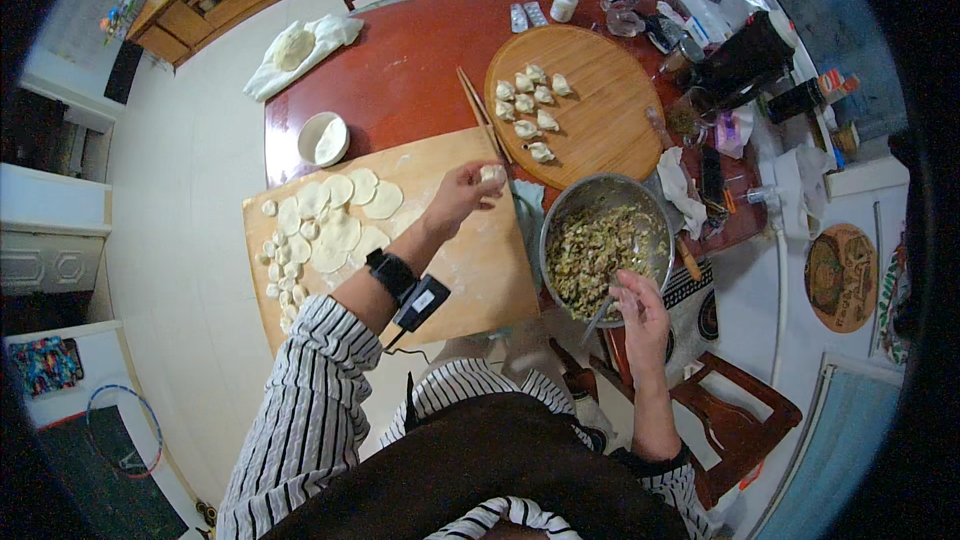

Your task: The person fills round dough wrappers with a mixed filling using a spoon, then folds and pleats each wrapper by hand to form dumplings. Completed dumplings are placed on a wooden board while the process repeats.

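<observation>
Between the thumb and fingers of my left hand [463,199] is a pale dumpling [492,175], above the right side of a floured wooden board [465,285]. My right hand [642,311] pinches a metal spoon [598,317] at the near rim of a steel bowl [545,270]. Chopped filling [592,247] lies in this bowl; the spoon's far end is hidden. Flat dough wrappers [335,240] overlap on the board, with small dough pieces [274,270] along its left side. Several folded dumplings [525,102] rest on a round wooden board [607,105].
A bowl of flour [323,139] stands behind the wrappers. Dough on a white cloth [334,34] sits at the table's far left corner. A rolling pin [480,111] lies beside the round board. Jars, a white bottle [564,4] and crumpled tissue [681,191] crowd the right side.
</observation>
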Motion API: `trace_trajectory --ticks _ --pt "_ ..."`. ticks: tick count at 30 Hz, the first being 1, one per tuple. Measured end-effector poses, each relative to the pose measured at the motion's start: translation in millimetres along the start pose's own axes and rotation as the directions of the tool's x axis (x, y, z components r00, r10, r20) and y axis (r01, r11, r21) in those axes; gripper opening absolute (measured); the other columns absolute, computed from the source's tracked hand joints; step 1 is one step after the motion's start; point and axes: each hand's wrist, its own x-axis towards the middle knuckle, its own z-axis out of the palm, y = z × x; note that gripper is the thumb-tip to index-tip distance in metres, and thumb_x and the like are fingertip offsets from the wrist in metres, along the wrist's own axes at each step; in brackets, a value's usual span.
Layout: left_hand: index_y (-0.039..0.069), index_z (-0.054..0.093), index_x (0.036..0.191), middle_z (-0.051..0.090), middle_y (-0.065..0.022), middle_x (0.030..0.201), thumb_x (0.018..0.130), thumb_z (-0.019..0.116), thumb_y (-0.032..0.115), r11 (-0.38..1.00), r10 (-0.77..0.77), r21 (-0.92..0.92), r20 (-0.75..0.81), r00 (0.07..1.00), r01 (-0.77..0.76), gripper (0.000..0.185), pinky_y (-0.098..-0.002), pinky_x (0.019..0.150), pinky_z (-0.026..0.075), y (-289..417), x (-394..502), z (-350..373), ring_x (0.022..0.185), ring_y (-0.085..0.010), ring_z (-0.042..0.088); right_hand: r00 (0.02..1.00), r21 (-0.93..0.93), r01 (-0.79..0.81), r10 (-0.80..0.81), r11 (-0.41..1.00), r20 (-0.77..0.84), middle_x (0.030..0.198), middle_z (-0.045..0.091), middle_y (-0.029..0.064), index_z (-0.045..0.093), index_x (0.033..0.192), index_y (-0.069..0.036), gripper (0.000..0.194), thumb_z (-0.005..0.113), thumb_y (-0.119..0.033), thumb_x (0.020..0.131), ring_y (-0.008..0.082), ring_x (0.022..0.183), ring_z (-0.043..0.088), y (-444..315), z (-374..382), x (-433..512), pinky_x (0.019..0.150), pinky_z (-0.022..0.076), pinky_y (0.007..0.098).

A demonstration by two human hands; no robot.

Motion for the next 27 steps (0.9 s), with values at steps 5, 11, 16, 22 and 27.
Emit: trace_trajectory --ticks 5,11,16,22,27 --pt "0.007 0.061 0.121 0.061 -0.0071 0.097 0.088 0.067 0.020 0.790 0.367 0.528 -0.003 0.930 -0.311 0.036 -0.0327 0.075 0.051 35 74 37 0.088 -0.0186 0.062 0.996 0.077 -0.089 0.090 0.993 -0.014 0.113 0.060 0.0104 0.063 0.107 0.002 0.017 0.059 -0.005 0.092 0.0190 0.103 0.059 8 -22 19 0.087 0.0482 0.0285" --pt "0.007 0.061 0.114 0.057 -0.0163 0.105 0.077 0.069 0.009 0.439 0.474 0.829 0.112 0.873 -0.345 0.037 -0.0422 0.079 0.049 31 152 69 0.093 -0.0346 0.060 0.989 0.021 -0.146 0.146 0.989 -0.006 0.116 0.057 0.0089 0.062 0.111 0.000 0.021 0.058 -0.007 0.092 0.0203 0.106 0.058 35 -53 39 0.089 0.0484 0.0311" --pt "0.006 0.061 0.110 0.059 -0.0168 0.099 0.072 0.070 0.008 0.323 0.466 0.879 0.174 0.867 -0.350 0.040 -0.0458 0.078 0.049 22 194 81 0.093 -0.0380 0.059 0.972 0.067 -0.229 0.232 0.971 -0.033 0.113 0.057 0.0078 0.062 0.111 0.001 0.021 0.057 -0.007 0.093 0.0187 0.104 0.058 51 -73 48 0.089 0.0484 0.0307" --pt "0.008 0.063 0.107 0.058 -0.0133 0.108 0.072 0.069 0.012 0.108 0.368 0.950 0.236 0.899 -0.293 0.036 -0.0442 0.079 0.050 6 218 73 0.096 -0.0346 0.059 0.962 0.043 -0.274 0.274 0.961 -0.009 0.113 0.057 0.0071 0.062 0.111 0.000 0.021 0.058 -0.008 0.093 0.0169 0.101 0.058 52 -80 60 0.087 0.0477 0.0286" --pt "0.009 0.058 0.117 0.054 -0.0129 0.114 0.074 0.072 0.015 0.066 0.602 0.942 0.227 0.766 -0.330 0.045 -0.0448 0.082 0.049 15 205 79 0.100 -0.0362 0.057 0.962 -0.030 -0.271 0.272 0.962 -0.002 0.107 0.060 0.0060 0.063 0.111 -0.001 0.021 0.059 -0.012 0.093 0.0161 0.097 0.059 53 -75 62 0.083 0.0476 0.0285"
